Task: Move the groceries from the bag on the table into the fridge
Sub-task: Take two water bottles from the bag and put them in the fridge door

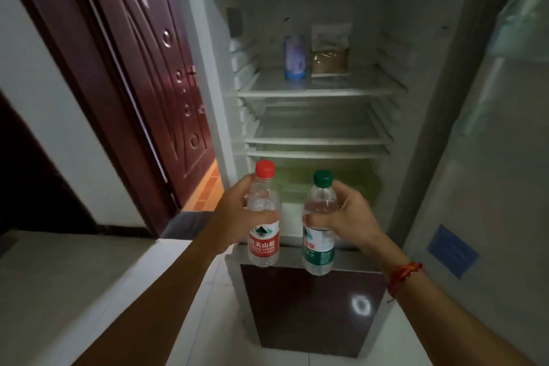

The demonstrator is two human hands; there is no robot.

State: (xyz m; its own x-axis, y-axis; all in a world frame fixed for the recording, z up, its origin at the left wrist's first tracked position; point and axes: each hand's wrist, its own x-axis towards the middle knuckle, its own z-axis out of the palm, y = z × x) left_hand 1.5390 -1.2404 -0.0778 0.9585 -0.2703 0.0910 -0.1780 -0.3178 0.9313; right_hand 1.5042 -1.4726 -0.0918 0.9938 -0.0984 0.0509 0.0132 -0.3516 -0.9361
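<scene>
The left hand (237, 211) is wrapped round the shoulder of a clear plastic water bottle with a red cap and red label (263, 242), thumb and fingers curled about its upper body. The right hand (347, 217) grips a matching clear bottle with a green cap and green label (318, 249) in the same way, at the same height. A red thread bracelet (404, 275) circles the right wrist. Both bottles are upright, side by side but apart, held in front of the open white fridge (392, 38) and not yet inside it.

Both bottles look full, so each should be fairly heavy for one hand, with thin walls that give under a squeeze and smooth plastic that could slip. The ribbed shoulder just above the label, where the hands already sit, seems the best hold; the base should be set flat on a shelf before letting go.

Beyond and above the hands, the top glass shelf (320, 89) carries a blue-and-white container (294, 56) beside a clear packet of brown contents (329, 50), too dim to identify. Just behind the bottles is a greenish crisper drawer (350, 184). The fridge door (490, 157) stands open past the right hand; a dark red panelled door (154, 68) is left of the left hand. The bag and table are out of view.
</scene>
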